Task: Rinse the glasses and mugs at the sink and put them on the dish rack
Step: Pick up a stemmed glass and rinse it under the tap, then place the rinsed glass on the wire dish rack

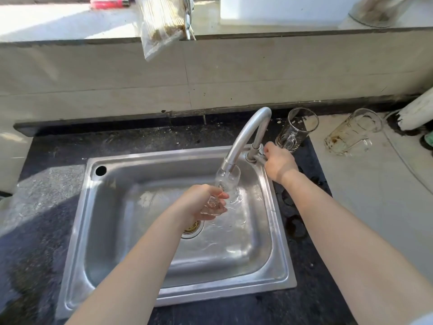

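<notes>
My left hand (206,202) grips a clear stemmed glass (228,181) by its lower part, its bowl held right under the spout of the curved steel tap (246,132). Water splashes around the glass into the steel sink (112,254). My right hand (278,160) grips the tap's lever at the base of the tap. A tall clear glass mug (296,129) stands on the dark counter just behind my right hand. A second, stained glass mug (353,134) stands farther right on the pale counter.
The sink's drain (193,228) lies under my left wrist, an overflow hole (101,170) at the back left. A ledge above the tiled wall holds a plastic bag (159,26) and a pink lighter (110,2). A white cylinder (419,111) leans at the far right.
</notes>
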Demonstrator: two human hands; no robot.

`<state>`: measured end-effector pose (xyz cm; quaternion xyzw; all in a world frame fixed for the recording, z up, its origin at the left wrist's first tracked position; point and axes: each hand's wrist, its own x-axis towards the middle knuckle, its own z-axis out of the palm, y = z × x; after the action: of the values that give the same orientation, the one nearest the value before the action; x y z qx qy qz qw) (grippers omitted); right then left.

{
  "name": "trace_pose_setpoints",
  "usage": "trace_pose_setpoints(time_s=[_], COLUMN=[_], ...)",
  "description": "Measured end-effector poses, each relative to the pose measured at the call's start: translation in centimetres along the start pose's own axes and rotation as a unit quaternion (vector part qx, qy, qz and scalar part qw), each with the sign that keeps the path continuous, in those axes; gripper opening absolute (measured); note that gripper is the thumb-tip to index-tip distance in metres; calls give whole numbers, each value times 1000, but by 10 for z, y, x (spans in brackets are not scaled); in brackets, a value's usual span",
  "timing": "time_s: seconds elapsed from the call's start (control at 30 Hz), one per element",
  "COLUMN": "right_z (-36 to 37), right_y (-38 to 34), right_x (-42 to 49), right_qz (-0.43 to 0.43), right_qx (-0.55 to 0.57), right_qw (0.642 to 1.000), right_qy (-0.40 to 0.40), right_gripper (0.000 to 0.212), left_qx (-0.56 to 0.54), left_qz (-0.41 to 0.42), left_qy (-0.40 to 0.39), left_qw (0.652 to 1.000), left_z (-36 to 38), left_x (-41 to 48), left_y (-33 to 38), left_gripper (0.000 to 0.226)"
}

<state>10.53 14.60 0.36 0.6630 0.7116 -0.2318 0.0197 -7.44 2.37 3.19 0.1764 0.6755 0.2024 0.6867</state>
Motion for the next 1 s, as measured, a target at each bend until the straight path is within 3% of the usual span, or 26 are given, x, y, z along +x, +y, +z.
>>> trace_pose_setpoints(time_s=[0.1,0.17,0.27,0.33,0.4,0.5,0.6,0.7,0.83,0.9,1.0], right_z=[4,11,21,29,35,38,33,31,41,41,34], right_y=[2,2,-6,-14,-21,-27,-25,-26,-28,-29,-28], right_x=[-6,-19,-48,-64,-76,-95,-111,-126,-159,-173,-198], right_qz=[5,-45,-139,-99,-6,131,181,182,204,208,200], right_qx=[-38,-79,-5,91,192,376,445,502,490,514,549], right_qw=[999,994,990,991,979,899,844,814,814,804,793], right_qy=[16,57,30,-2,-66,-182,-237,-229,-236,-216,-171], right_gripper=[24,31,36,29,27,38,49,49,50,49,48], left_qx=[48,68,103,119,137,154,122,98,207,288,325], left_qz=[-10,-18,-23,-20,-16,-3,7,7,17,47,80], left_qy=[10,5,3,17,26,26,16,11,26,31,8], left_qw=[999,998,994,993,990,988,992,995,978,956,942], left_z=[0,-1,0,2,6,13,16,14,14,16,23], left_x=[-10,-16,-25,-30,-37,-44,-51,-56,-67,-77,-89], left_y=[1,2,2,2,1,-6,-15,-23,-35,-38,-47], left_gripper=[12,15,19,20,22,23,21,18,16,18,14])
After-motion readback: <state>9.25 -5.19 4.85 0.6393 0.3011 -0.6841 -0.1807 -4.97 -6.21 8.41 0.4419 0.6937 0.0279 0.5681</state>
